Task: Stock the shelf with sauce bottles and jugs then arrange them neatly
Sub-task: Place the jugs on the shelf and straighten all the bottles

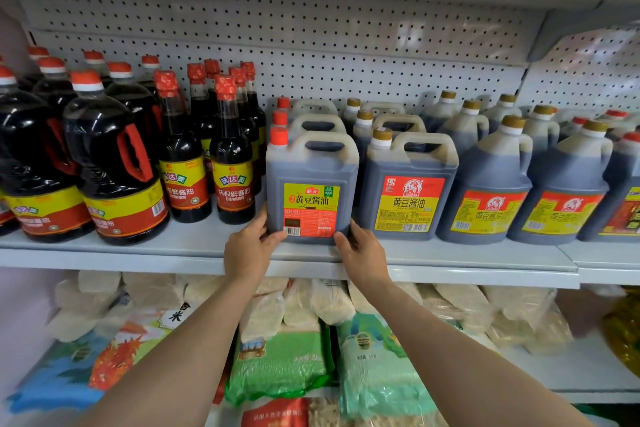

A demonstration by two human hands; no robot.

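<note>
A square soy sauce jug [311, 184] with a red cap and a green, yellow and red label stands upright at the front of the grey shelf [173, 246]. My left hand [251, 248] grips its lower left corner, thumb on the label. My right hand [360, 251] grips its lower right corner. Two more red-capped jugs stand in a row behind it. To its right stands a gold-capped jug [408, 187] with a yellow and red label. Tall dark bottles [230, 156] with red caps stand to its left.
Round dark jugs [114, 163] with red handles fill the shelf's left end. Rounder gold-capped jugs [488, 187] run along the right. A pegboard back wall [311, 31] and an upper shelf close the space above. Bags of rice and noodles [284, 357] lie on the lower shelf.
</note>
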